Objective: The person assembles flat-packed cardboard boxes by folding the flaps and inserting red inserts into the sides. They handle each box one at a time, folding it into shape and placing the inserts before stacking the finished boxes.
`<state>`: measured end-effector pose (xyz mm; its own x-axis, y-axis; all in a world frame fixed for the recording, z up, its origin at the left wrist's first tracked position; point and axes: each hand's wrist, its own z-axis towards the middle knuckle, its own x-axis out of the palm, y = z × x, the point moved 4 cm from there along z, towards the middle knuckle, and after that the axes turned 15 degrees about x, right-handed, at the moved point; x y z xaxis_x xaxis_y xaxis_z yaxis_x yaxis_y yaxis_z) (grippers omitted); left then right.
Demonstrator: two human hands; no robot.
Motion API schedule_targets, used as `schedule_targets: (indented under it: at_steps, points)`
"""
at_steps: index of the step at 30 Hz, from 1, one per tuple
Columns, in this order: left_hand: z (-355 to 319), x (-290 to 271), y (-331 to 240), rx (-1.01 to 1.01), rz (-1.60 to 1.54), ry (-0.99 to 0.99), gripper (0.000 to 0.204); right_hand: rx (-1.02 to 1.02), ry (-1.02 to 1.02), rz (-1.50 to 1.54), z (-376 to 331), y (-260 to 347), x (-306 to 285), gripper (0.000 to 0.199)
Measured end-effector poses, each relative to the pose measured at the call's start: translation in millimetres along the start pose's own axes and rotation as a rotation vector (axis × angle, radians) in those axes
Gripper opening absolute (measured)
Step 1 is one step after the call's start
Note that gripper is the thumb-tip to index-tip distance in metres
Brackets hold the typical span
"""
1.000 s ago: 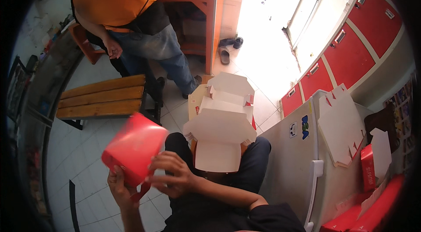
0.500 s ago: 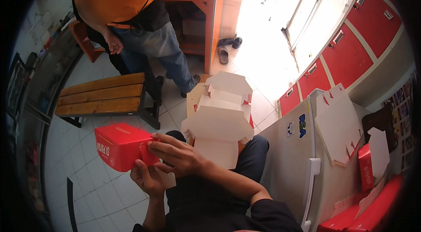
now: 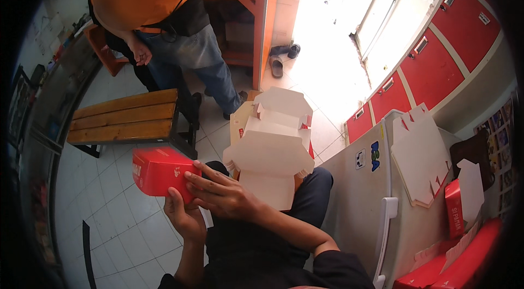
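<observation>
A red folded cardboard box with white print is held up in front of me, left of my lap. My left hand grips its near lower edge, thumb against the red side. Across the end of the box lies my right hand, its fingers pressed on the end panel. A bit of white card shows under my hands. In front of my knees rests a stack of unfolded cartons, white insides up, flaps spread.
A wooden bench stands ahead on the left; a person in orange stands behind it. To my right is a pale fridge with flat cartons on top. Folded red boxes lie at the lower right, below red lockers.
The red box has turned in my hands, showing more of its end panel, and its far end has swung right. My right hand has shifted slightly along that end.
</observation>
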<state>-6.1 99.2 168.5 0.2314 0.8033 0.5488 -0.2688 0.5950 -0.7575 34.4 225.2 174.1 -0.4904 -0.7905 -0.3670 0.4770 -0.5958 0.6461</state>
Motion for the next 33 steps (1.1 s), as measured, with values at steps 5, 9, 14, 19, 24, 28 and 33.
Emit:
schedule_targets:
  at_steps: [5,9,14,19,24,28,33]
  points:
    - [-2.4,-4.4,12.4,0.03,-0.026,0.003,0.046,-0.054,-0.059,-0.032,-1.1,-6.6,6.3,0.042]
    - [5.9,10.1,7.5,0.016,0.012,0.004,0.045,-0.036,-0.067,-0.051,1.5,-5.6,5.2,0.044]
    - [2.2,19.2,6.7,0.021,-0.007,0.075,0.042,-0.043,-0.087,-0.078,3.2,-7.8,3.8,0.045]
    - [6.4,16.5,14.6,-0.027,0.058,0.02,0.041,0.014,-0.123,-0.055,3.5,-9.6,8.7,0.045]
    - [6.9,16.5,14.1,-0.01,0.015,0.0,0.042,0.03,-0.114,-0.075,4.1,-7.5,7.3,0.045]
    - [3.5,11.7,20.9,-0.038,0.057,0.019,0.043,0.055,-0.152,-0.056,4.9,-7.6,9.0,0.046]
    - [26.4,11.0,3.9,-0.065,0.146,0.191,0.051,0.011,-0.071,-0.11,0.1,-15.0,7.6,0.049]
